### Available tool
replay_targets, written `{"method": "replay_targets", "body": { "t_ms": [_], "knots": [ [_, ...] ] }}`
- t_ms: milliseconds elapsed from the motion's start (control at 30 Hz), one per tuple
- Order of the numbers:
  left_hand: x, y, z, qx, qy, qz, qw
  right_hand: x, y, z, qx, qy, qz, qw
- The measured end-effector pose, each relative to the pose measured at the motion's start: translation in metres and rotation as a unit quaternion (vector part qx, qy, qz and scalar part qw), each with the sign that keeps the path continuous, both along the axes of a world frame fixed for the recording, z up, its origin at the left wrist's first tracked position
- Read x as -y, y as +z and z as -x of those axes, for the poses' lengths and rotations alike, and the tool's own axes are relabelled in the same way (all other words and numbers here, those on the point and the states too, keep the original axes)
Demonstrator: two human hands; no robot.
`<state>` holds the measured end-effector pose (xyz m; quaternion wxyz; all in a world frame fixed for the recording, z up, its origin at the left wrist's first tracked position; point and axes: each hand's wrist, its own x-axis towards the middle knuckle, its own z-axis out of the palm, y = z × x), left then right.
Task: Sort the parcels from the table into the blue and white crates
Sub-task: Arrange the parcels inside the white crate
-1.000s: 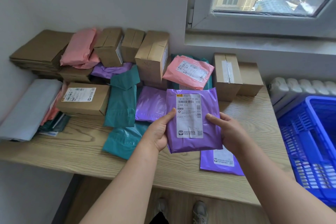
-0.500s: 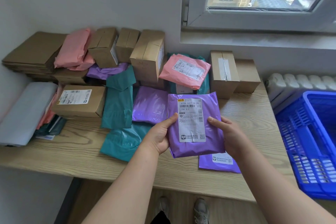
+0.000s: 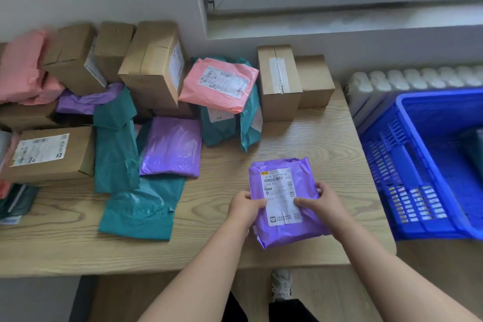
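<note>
Both hands are on one soft purple plastic parcel [image 3: 286, 234], a crinkly, pillowy bag with a long white shipping label down its middle. The left hand [image 3: 245, 208] grips its left edge with the thumb curled onto the label, and the right hand [image 3: 324, 204] clamps the right edge the same way, thumb pressed on the label too. The parcel sits over the front right corner of the table [image 3: 313, 144], which is pale wood with a wavy grain; can't tell if it's resting on the top or held just off it. Just past the table's right edge is the blue crate [image 3: 407, 165], hard plastic with slotted lattice walls, and there's something dark inside at the far right that I can't make out. Along the back edge there's a taped cardboard box [image 3: 278, 81] standing upright with a shorter plain box [image 3: 315, 81] touching its right side. To their left, a shiny pink mailer [image 3: 219, 86] with a label lies on top of a teal bag [image 3: 224, 128]. Toward the middle, a smooth flat purple bag [image 3: 172, 149] lies beside a long teal one [image 3: 116, 149], with another wrinkled teal bag [image 3: 142, 209] nearer the front edge. More brown boxes and soft pink and purple bags are stacked at the back left, and a low labelled box [image 3: 49, 154] sits at the left edge.
</note>
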<state>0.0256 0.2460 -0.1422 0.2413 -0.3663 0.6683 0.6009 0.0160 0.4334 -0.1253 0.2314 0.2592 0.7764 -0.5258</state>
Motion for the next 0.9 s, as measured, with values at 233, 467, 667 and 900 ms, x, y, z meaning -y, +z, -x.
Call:
{"method": "replay_targets", "body": {
  "t_ms": [233,467,667,900],
  "knots": [
    [-0.013,-0.022,0.025,-0.046,-0.17,0.243,0.954,-0.006,-0.03,0.025,-0.009,0.11,-0.126,0.986],
    [-0.029,-0.029,0.025,-0.04,-0.143,0.301,0.942,-0.001,-0.04,0.032,0.012,0.142,-0.198,0.97],
    [-0.032,-0.025,0.031,0.009,-0.022,0.18,0.983,-0.006,-0.043,0.038,0.049,0.079,-0.044,0.995],
    [-0.041,-0.006,0.021,0.031,0.037,-0.059,0.997,-0.031,-0.013,0.029,0.066,-0.027,0.151,0.986]
  ]
}}
